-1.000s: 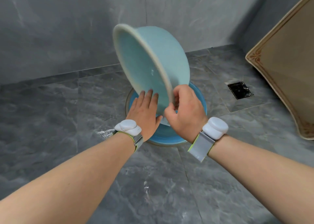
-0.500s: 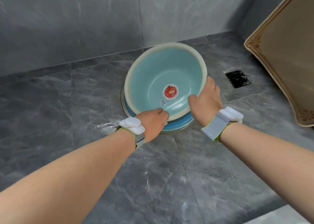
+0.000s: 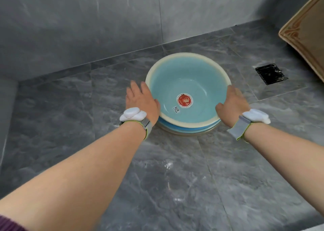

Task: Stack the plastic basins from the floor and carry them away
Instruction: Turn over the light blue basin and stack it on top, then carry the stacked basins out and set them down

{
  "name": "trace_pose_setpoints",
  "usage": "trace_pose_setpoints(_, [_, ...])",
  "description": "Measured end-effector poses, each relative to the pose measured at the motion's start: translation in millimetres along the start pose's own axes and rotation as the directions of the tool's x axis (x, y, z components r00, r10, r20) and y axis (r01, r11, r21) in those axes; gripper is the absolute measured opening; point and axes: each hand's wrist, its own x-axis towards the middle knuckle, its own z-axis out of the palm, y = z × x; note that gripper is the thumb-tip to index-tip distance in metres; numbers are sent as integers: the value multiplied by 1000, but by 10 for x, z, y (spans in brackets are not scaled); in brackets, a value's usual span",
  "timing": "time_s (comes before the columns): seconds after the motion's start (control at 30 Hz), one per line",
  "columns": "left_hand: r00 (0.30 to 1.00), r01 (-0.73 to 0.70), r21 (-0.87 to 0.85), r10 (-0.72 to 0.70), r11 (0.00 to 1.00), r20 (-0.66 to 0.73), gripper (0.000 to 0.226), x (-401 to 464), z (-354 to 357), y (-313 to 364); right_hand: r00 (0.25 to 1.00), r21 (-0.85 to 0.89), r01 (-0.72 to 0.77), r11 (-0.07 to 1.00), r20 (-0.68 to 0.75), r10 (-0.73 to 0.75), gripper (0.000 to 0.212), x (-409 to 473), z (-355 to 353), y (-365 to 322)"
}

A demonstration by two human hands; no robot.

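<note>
Grey marble-look floor (image 3: 157, 187): the stack is carried on it, near the wall, with a drain grate (image 3: 270, 73) well apart to the right. Pale turquoise basin (image 3: 187, 83), cream-rimmed, upright: nested in a darker blue basin (image 3: 177, 128), of which only the near rim is shown. Left hand (image 3: 142, 100) and right hand (image 3: 232, 101): spread flat against opposite sides of the rim, not yet clenched. For lifting, the fingers are best hooked beneath the lowest rim, so that the whole stack is raised level. Round red sticker (image 3: 185, 100): set in the bowl's bottom.

Unreadable red sticker (image 3: 185, 100) in basin (image 3: 189, 72)
</note>
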Motion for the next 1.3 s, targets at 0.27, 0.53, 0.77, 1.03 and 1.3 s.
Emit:
trace_pose_setpoints(0.27, [975,210,-465,-151,860,160,73,26,13,134,988,283,-154,947,49,146,71,-1,73,-89])
trace_pose_setpoints(0.53, [975,221,-633,-176,742,135,73,82,-141,201,982,197,-182,963,-22,190,66,58,-141,-209])
trace_pose_setpoints(0.77, [992,119,-589,-121,799,37,55,63,-1258,331,988,287,-131,949,-40,149,66,-85,-1181,-478])
trace_pose_setpoints(1.03, [998,68,-587,-57,807,38,47,-312,-3590,799,966,248,-212,945,-95,242,46,-570,-3432,-959])
trace_pose_setpoints(1.3, [998,-56,-656,22,753,-59,68,-737,-6345,1256,945,335,-198,921,-185,270,67,-1372,-6168,-1609])
